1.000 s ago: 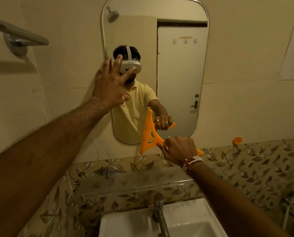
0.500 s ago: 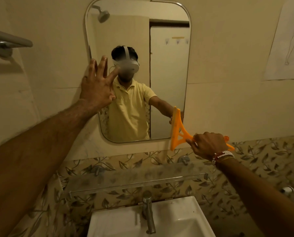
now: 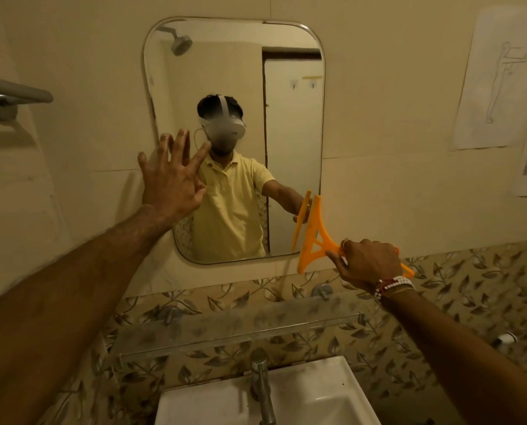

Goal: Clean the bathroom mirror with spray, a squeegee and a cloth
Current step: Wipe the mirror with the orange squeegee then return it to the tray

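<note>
A rounded rectangular mirror [image 3: 289,124] hangs on the beige wall above the sink. My left hand [image 3: 170,176] is flat with fingers spread against the mirror's lower left edge. My right hand [image 3: 367,262] grips the handle of an orange squeegee [image 3: 312,237]. Its blade stands nearly upright at the mirror's lower right edge, half on the glass and half past the rim. No spray bottle or cloth is in view.
A glass shelf [image 3: 240,325] runs below the mirror, above a white sink [image 3: 323,391] with a metal tap [image 3: 262,384]. A towel bar [image 3: 14,93] juts from the left wall. Paper sheets [image 3: 498,81] are stuck on the right wall.
The squeegee has swept right across the lower mirror, from its middle to the right edge. My left hand stayed pressed at the mirror's left side.
</note>
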Demonstrator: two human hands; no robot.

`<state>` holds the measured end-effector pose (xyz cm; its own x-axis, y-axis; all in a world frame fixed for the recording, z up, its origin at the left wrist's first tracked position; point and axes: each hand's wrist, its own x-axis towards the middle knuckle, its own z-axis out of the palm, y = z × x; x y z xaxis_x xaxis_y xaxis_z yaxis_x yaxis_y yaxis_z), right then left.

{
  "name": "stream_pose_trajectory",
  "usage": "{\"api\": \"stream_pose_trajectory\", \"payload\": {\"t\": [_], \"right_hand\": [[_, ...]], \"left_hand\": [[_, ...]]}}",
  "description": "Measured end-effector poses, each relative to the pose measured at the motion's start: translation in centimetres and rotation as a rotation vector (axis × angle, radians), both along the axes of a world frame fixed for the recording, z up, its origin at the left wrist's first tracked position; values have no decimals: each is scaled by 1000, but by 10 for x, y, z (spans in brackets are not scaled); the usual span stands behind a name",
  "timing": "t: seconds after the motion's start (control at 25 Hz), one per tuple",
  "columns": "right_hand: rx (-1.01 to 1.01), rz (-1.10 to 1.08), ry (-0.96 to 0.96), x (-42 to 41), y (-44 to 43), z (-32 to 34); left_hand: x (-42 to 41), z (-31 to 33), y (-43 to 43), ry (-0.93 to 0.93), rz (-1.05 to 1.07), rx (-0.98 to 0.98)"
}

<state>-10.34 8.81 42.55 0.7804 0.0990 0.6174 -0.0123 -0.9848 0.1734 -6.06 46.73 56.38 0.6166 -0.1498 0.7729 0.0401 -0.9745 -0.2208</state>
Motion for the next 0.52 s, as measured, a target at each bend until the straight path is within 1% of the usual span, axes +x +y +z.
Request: {"api": "stream_pose_trajectory", "payload": {"t": [0.2, 0.4, 0.52], "right_hand": [[126, -11, -48, -8, 10, 1], [473, -39, -70, -22, 13, -21], [634, -42, -84, -33, 10, -40]], "left_hand": [[1, -24, -19, -68, -108, 20], [6, -59, -61, -44, -301, -24], [8, -84, -91, -9, -378, -40]]}}
